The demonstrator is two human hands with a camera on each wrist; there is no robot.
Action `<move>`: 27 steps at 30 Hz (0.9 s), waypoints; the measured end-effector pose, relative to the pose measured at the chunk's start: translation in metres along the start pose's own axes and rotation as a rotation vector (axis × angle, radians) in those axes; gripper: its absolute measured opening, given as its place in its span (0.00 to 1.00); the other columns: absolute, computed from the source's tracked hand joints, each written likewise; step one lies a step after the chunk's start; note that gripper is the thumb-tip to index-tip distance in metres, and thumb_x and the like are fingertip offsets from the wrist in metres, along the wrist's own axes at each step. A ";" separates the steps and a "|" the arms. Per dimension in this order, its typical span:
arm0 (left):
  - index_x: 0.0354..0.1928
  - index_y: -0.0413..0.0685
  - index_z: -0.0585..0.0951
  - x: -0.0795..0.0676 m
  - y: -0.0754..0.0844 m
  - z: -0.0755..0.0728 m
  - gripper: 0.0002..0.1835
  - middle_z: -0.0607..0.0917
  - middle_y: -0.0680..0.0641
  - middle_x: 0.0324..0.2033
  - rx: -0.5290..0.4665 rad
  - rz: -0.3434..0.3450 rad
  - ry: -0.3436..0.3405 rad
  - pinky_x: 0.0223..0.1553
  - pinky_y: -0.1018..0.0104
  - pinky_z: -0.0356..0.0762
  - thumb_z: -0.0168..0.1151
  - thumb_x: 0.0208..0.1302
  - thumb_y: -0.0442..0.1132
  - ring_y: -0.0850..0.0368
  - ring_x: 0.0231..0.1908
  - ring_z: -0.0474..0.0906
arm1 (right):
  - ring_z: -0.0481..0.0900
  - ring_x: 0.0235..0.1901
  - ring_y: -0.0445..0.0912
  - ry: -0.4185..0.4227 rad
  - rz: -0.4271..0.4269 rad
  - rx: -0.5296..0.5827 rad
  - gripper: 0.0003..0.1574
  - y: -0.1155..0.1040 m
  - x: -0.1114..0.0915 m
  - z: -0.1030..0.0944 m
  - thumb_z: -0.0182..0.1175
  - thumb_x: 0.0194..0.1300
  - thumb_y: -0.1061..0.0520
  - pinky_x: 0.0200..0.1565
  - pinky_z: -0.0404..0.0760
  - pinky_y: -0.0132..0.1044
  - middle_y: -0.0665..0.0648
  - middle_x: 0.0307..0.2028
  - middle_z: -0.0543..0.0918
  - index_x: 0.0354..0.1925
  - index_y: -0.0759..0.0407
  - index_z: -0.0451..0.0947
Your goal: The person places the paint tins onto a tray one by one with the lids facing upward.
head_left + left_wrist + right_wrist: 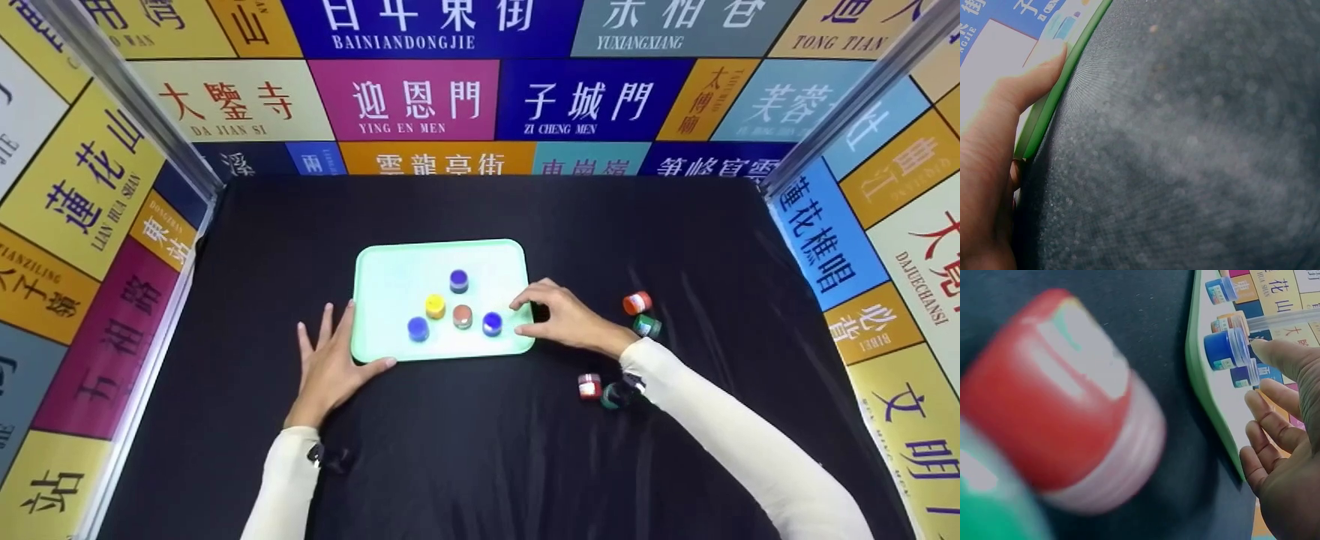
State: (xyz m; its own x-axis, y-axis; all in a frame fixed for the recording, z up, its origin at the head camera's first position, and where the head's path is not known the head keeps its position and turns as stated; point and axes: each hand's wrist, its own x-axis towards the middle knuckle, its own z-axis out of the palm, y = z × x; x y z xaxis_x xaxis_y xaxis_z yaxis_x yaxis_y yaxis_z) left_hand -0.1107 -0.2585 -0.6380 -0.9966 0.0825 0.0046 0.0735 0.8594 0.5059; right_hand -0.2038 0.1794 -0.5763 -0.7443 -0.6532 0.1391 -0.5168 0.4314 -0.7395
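Head view: mint tray (390, 270) sits mid-surface on a black surface (450, 457). Five jars on it: purple jar (458, 281) far, yellow jar (435, 306) and brown jar (462, 316) in the middle, blue jar (418, 328) left, dark-blue jar (492, 324) right. Left hand (330, 371) braces the near-left corner, fingers straight and spread, thumb along the near edge. Right hand (566, 319) is at the right edge, thumb and index parted, nothing held, just beside the dark-blue jar. Risk: a careless sideways move there tips that jar or bumps it into the brown one. Pushing on the tray corner could slide everything.

Around: orange-red jar (637, 303) and green jar (647, 325) off-tray to the right; red jar (589, 386) and second green jar (610, 396) nearer. Right sleeve (735, 427) and wrist camera (634, 381) crowd those, so pulling the arm back could knock them and they'd roll. Lettered panels (405, 101) box in far, left and right.

Left wrist view: thumb over the tray rim; other fingers mostly hidden, can't tell their hold underneath.

Right wrist view: fingers clear of the tray jars; red and green jars loom by the lens, blurred.
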 end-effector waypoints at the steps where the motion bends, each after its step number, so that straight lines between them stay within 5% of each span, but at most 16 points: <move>1: 0.91 0.50 0.48 0.000 0.000 0.000 0.72 0.57 0.42 0.87 0.001 0.001 -0.001 0.81 0.35 0.14 0.68 0.58 0.83 0.41 0.89 0.34 | 0.80 0.55 0.59 0.001 0.003 -0.003 0.24 0.001 -0.004 -0.001 0.82 0.64 0.54 0.60 0.77 0.50 0.57 0.52 0.91 0.54 0.62 0.89; 16: 0.90 0.48 0.50 0.000 0.000 0.002 0.71 0.58 0.40 0.87 0.000 0.010 0.019 0.82 0.33 0.15 0.69 0.58 0.82 0.40 0.88 0.36 | 0.80 0.56 0.52 0.013 0.078 0.020 0.23 0.010 -0.060 -0.013 0.82 0.65 0.53 0.62 0.77 0.41 0.54 0.51 0.91 0.55 0.60 0.90; 27: 0.91 0.48 0.50 0.000 0.000 0.002 0.72 0.58 0.40 0.87 -0.003 0.009 0.016 0.81 0.33 0.15 0.70 0.58 0.82 0.39 0.88 0.36 | 0.82 0.53 0.55 0.106 0.089 0.088 0.20 0.011 -0.107 -0.013 0.83 0.64 0.56 0.59 0.77 0.35 0.53 0.51 0.91 0.53 0.57 0.91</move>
State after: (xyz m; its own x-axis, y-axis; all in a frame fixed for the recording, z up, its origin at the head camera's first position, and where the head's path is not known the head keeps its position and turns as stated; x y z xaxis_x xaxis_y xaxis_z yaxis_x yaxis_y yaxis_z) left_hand -0.1110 -0.2575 -0.6394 -0.9964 0.0823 0.0225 0.0823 0.8571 0.5085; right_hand -0.1354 0.2618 -0.5906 -0.8283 -0.5436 0.1357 -0.4111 0.4253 -0.8063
